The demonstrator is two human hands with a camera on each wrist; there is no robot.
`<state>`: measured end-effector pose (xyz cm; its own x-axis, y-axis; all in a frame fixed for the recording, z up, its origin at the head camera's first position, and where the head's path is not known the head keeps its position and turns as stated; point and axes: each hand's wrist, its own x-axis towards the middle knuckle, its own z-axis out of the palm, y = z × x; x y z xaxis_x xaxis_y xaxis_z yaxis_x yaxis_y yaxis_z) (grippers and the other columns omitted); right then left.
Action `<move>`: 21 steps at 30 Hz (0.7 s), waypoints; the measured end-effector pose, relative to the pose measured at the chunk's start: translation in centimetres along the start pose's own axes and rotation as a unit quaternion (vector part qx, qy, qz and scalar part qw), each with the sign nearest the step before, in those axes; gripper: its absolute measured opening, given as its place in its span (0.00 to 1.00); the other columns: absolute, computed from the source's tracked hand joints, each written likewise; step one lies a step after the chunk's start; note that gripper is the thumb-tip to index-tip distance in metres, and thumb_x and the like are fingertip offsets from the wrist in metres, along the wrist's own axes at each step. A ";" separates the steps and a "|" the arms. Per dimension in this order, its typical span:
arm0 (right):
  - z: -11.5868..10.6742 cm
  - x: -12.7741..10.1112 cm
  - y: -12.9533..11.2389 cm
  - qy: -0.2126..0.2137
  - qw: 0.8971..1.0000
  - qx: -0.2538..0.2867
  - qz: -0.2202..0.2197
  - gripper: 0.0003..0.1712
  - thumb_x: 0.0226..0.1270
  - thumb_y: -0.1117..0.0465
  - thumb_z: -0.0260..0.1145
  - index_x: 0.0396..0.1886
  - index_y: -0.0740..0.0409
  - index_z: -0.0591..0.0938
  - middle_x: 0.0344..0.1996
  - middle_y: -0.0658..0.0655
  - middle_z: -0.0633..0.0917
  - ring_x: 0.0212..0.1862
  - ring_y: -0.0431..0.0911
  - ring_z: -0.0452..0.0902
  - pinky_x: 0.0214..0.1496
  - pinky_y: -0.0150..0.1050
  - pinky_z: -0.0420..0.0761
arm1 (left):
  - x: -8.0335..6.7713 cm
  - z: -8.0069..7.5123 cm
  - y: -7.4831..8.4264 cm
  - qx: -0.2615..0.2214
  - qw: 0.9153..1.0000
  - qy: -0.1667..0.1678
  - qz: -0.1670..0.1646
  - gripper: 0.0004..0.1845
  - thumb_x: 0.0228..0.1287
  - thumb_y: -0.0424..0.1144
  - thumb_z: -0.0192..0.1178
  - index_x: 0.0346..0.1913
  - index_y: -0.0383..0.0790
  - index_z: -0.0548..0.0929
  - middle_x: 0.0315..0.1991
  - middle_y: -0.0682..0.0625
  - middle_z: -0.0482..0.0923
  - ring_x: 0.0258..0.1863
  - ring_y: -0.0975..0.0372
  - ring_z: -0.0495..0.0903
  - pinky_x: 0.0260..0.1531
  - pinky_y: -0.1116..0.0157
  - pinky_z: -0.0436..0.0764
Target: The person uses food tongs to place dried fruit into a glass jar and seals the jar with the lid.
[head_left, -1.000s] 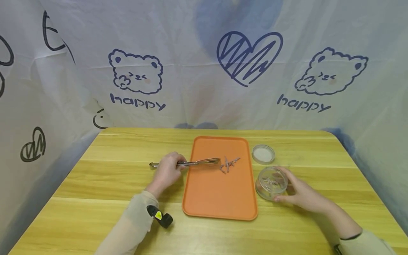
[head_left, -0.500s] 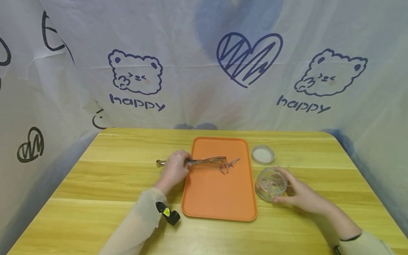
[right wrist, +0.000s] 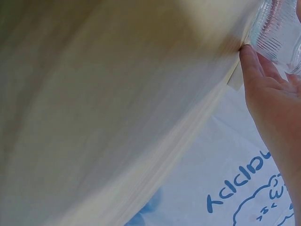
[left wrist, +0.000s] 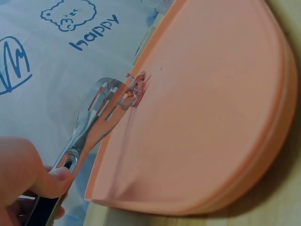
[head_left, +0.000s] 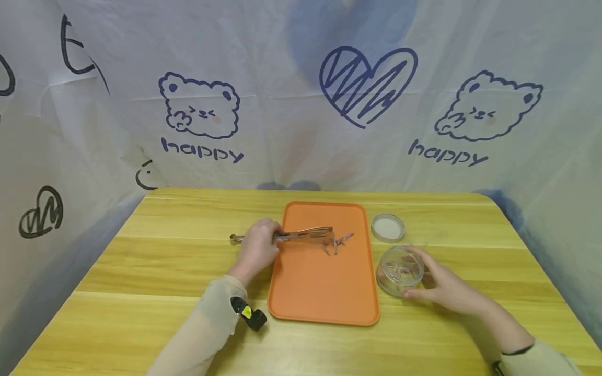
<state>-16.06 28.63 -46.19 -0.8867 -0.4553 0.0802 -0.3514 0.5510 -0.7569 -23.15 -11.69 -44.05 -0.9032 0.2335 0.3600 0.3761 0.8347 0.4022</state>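
My left hand (head_left: 257,247) grips metal tongs (head_left: 305,233) by the handle, their slotted ends reaching over an orange tray (head_left: 324,292). Just beyond the slotted ends, several thin brownish-pink strips (head_left: 336,244) lie in a loose pile on the tray. The left wrist view shows the tongs' two slotted ends (left wrist: 107,96) apart, close by the strips (left wrist: 137,88). To the right of the tray, my right hand (head_left: 439,284) holds a clear round jar (head_left: 400,274) by its side, fingers and thumb around it. Some similar strips show inside the jar. It stands uncovered on the table.
A clear round lid (head_left: 388,227) lies on the wooden table (head_left: 155,261), behind the jar and beside the tray's right edge. A white cloth (head_left: 282,104) with printed drawings hangs behind the table and along both sides.
My left hand moved right with the tongs, bringing their ends to the strips, then the ends lifted slightly off. The strips shifted a little. My right hand and the jar stay nearly still.
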 end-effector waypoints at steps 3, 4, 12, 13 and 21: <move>0.0 0.0 0.0 -0.003 1.000 0.002 -0.003 0.54 0.55 0.51 0.73 0.74 0.59 0.52 0.63 0.71 0.66 0.58 0.64 0.71 0.54 0.55 0.74 | 0.0 0.0 0.1 0.005 1.000 -0.008 0.000 0.10 0.47 0.23 0.65 0.32 0.38 0.84 0.30 0.50 0.78 0.34 0.54 0.77 0.40 0.57 0.77; 0.0 0.0 0.0 -0.003 1.000 0.003 -0.003 0.54 0.55 0.51 0.73 0.74 0.59 0.52 0.63 0.71 0.66 0.58 0.64 0.71 0.54 0.55 0.74 | 0.0 0.0 0.1 0.006 1.000 -0.010 0.000 0.10 0.47 0.23 0.65 0.32 0.38 0.84 0.30 0.50 0.78 0.33 0.54 0.77 0.40 0.57 0.76; 0.0 0.0 0.2 -0.001 1.000 -0.001 0.008 0.55 0.54 0.50 0.74 0.74 0.56 0.52 0.64 0.70 0.66 0.58 0.63 0.70 0.55 0.55 0.73 | -0.2 0.0 0.2 0.009 1.000 -0.020 -0.010 0.09 0.47 0.23 0.66 0.29 0.41 0.83 0.28 0.52 0.77 0.32 0.56 0.76 0.38 0.57 0.77; 0.0 0.0 0.2 -0.001 1.000 -0.002 0.008 0.55 0.54 0.50 0.73 0.75 0.56 0.52 0.64 0.70 0.66 0.58 0.64 0.70 0.55 0.55 0.73 | -0.2 0.0 0.2 0.008 1.000 -0.020 -0.011 0.09 0.47 0.23 0.66 0.28 0.41 0.82 0.28 0.51 0.77 0.32 0.56 0.76 0.38 0.57 0.77; 0.0 0.0 0.0 -0.003 1.000 -0.002 0.007 0.55 0.55 0.50 0.73 0.74 0.57 0.51 0.64 0.71 0.65 0.59 0.64 0.70 0.55 0.56 0.73 | -0.2 0.1 0.2 -0.003 1.000 0.000 -0.006 0.10 0.45 0.22 0.66 0.27 0.41 0.82 0.26 0.52 0.76 0.31 0.56 0.76 0.36 0.57 0.76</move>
<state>-16.04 28.67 -46.20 -0.8900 -0.4512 0.0661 -0.3400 0.5597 -0.7557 -22.87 -11.54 -44.11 -0.9077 0.2234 0.3552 0.3665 0.8344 0.4117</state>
